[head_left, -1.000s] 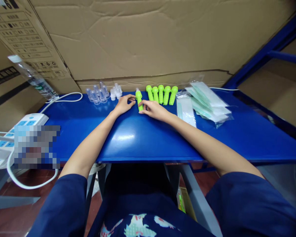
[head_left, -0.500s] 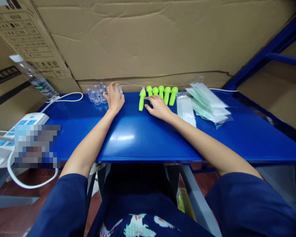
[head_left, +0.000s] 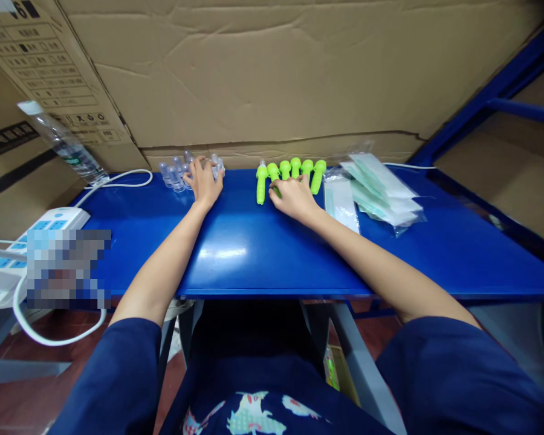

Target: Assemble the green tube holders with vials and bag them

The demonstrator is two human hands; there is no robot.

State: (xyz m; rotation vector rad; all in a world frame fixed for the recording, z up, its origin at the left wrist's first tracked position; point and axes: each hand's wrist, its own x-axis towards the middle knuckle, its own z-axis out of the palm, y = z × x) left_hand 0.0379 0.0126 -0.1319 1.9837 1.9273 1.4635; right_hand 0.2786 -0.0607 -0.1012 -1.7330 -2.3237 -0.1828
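Observation:
My left hand [head_left: 205, 184] rests at the far side of the blue table, fingers spread among small clear plastic bottles [head_left: 176, 175]. Part of that group is hidden behind the fingers, and more clear pieces [head_left: 216, 162] show just beyond them. Bright green torch-shaped pieces [head_left: 295, 166] with knobbed tops lie in a row right of centre. The leftmost green piece [head_left: 260, 186] carries a clear tip and lies apart from my fingers. My right hand [head_left: 295, 196] is curled over the row, its fingers closed round the lower end of the second green piece [head_left: 272, 171].
Flat clear packets [head_left: 381, 187] with white and pale green contents lie to the right. On the left are a leaning water bottle [head_left: 75, 151], a white power strip [head_left: 58, 219], cables and a blurred-out patch. Cardboard [head_left: 263, 78] walls the back of the table [head_left: 272, 260].
My right hand's fingers, stretched toward the leftmost green piece before, have curled in over the second one. My left hand has shifted slightly left and down, uncovering more clear pieces.

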